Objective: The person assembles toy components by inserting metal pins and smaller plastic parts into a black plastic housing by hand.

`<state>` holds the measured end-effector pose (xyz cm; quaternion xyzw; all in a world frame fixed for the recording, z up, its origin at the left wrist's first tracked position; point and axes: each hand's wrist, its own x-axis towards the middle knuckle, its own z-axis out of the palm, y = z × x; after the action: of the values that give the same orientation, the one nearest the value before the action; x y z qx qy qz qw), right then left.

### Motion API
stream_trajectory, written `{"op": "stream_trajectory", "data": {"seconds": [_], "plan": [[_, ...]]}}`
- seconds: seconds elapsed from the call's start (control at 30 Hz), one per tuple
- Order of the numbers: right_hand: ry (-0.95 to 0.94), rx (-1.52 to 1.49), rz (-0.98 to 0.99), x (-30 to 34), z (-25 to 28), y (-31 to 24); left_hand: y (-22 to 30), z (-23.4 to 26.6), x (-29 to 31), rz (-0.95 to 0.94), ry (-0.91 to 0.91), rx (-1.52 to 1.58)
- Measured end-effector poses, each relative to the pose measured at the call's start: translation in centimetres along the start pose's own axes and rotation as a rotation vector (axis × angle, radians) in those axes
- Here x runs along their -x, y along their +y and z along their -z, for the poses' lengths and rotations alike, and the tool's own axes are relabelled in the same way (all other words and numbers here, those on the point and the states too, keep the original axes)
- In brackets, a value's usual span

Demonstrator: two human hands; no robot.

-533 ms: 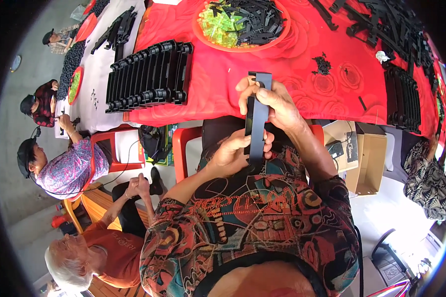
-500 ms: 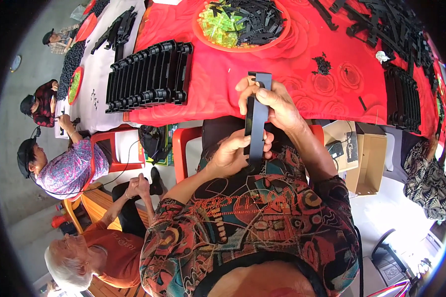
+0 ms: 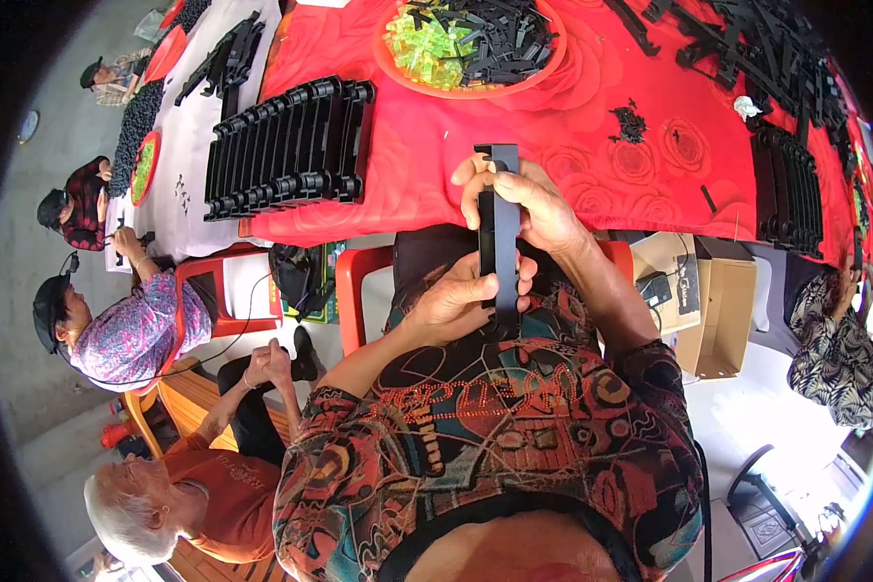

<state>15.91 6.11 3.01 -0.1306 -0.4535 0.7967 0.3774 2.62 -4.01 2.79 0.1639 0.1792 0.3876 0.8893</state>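
A long black plastic part (image 3: 505, 228), channel-shaped, stands lengthwise between my two hands over my lap, just off the table's front edge. My left hand (image 3: 461, 299) grips its lower end, thumb across the near side and fingertips showing on the far side. Around the upper end, my right hand (image 3: 543, 206) is closed, its thumb lying along the face and its fingers wrapped behind. Whether a smaller piece sits between my fingers is hidden.
A red tray (image 3: 557, 64) of yellow-green and black small pieces stands on the red tablecloth (image 3: 427, 170). Rows of black parts (image 3: 286, 150) lie left, with another stack (image 3: 788, 189) right. Loose black strips (image 3: 766, 58) pile far right. A seated person (image 3: 179, 495) is at my left.
The black part has turned slightly in my hands, showing more of its hollow side. My left thumb has shifted a little to the right; both hands keep their grip.
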Motion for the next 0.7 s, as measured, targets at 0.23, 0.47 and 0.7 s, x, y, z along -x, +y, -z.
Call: {"op": "stream_trajectory", "data": {"seconds": [0.23,0.47,0.7], "plan": [[-0.012,-0.002,0.002,-0.1,-0.1,0.1,0.0,0.1,-0.1,-0.006,-0.05,-0.034],[-0.016,-0.027,0.002,0.0,0.0,0.0,0.6,-0.4,-0.1,-0.031,-0.043,-0.039],[0.1,0.003,-0.014,-0.3,-1.3,-0.4,2.0,-2.3,-0.3,-0.182,0.307,-0.35]]}}
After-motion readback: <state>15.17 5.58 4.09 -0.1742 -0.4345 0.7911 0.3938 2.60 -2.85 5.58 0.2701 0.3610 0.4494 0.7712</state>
